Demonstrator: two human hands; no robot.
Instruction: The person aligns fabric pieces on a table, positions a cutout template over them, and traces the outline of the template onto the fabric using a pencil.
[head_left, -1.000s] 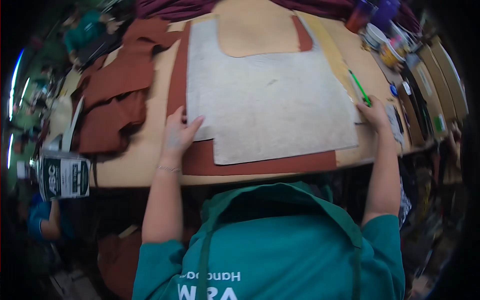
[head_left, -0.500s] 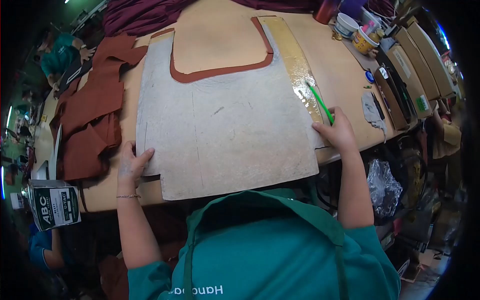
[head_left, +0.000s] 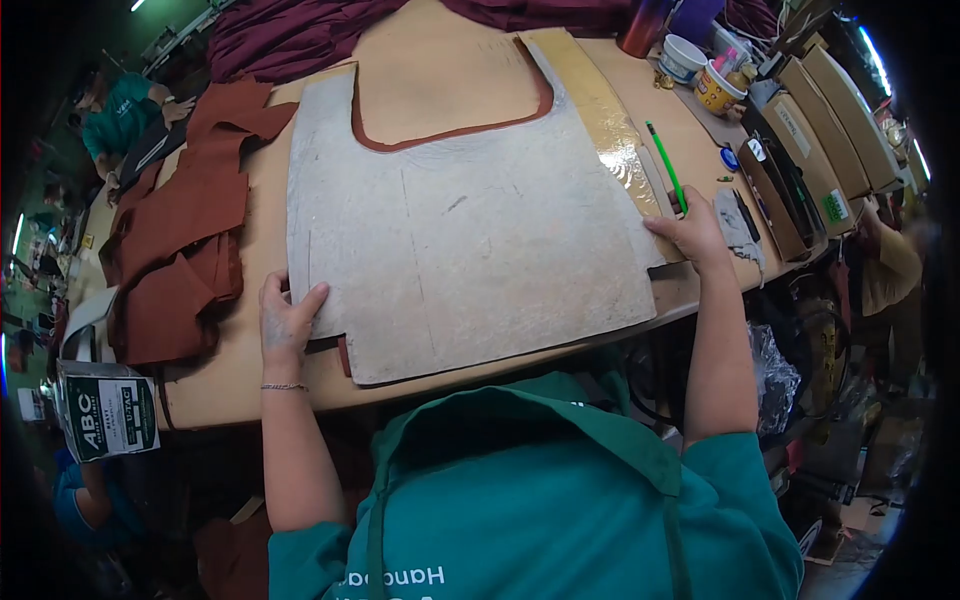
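A large grey-white template [head_left: 480, 230] with a U-shaped cutout lies on the tan table [head_left: 240, 370]. Reddish-brown material [head_left: 455, 133] shows along the cutout's edge and at the lower left corner. My left hand [head_left: 290, 315] grips the template's left edge, thumb on top. My right hand [head_left: 692, 228] pinches its right edge and also holds a green pencil [head_left: 667, 168] pointing away from me. Beside that edge runs a shiny yellow strip [head_left: 600, 110], partly under the template.
Reddish-brown pieces [head_left: 205, 210] are piled at the left, near an ABC can [head_left: 108, 415]. Maroon cloth [head_left: 290, 40] lies at the back. Tubs [head_left: 718, 90] and cardboard boxes [head_left: 815, 135] stand at the right. A co-worker [head_left: 120, 115] is at the far left.
Over the last second the template and both hands shifted in view. Less reddish-brown material shows along the left and near edges than at first. Both hands keep their hold.
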